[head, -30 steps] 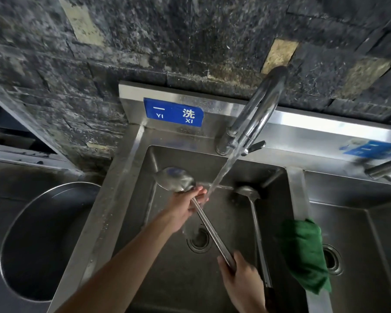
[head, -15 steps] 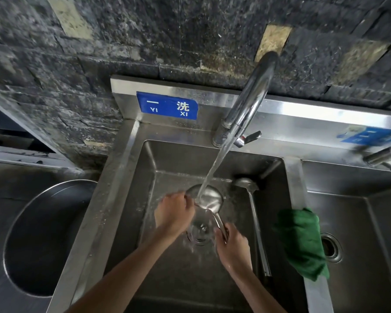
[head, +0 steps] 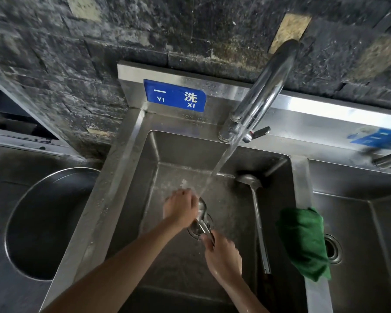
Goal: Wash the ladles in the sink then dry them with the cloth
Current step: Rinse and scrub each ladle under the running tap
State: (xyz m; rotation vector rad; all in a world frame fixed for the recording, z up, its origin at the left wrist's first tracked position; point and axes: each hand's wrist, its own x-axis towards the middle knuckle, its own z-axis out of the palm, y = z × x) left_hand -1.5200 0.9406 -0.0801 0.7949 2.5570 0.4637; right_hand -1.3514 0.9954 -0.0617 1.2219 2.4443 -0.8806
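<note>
Where tap water [head: 221,163] falls, a wet steel ladle [head: 202,213] is held low in the sink [head: 131,159], bowl cupped by the left hand [head: 181,207], handle slanting near-right, gripped by the right hand [head: 223,256].

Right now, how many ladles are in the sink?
2. One ladle is held under the water by the left hand and right hand; the other ladle lies along the basin's right side.
</note>
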